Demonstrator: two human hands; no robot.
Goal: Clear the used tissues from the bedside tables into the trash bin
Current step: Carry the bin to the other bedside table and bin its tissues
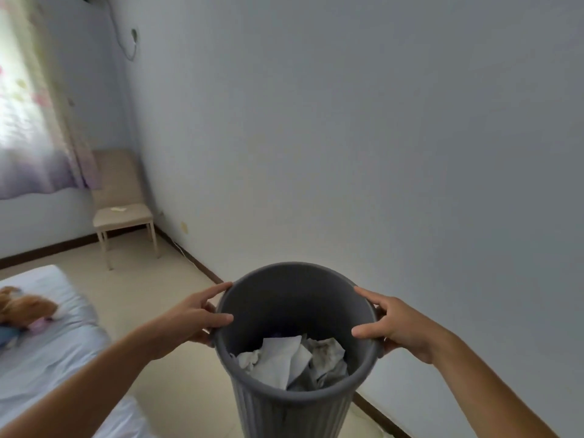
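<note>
A grey ribbed trash bin (294,412) is held up in front of me, above the floor. Crumpled white tissues (284,361) lie inside it. My left hand (192,317) grips the bin's left rim, thumb over the edge and fingers round the outside. My right hand (395,324) grips the right rim in the same way. No bedside table is in view.
A bed (38,358) with a pale blue sheet and an orange plush toy (25,306) lies at the left. A beige chair (121,210) with a small white scrap on its seat stands in the far corner under a curtained window. A bare wall runs along the right.
</note>
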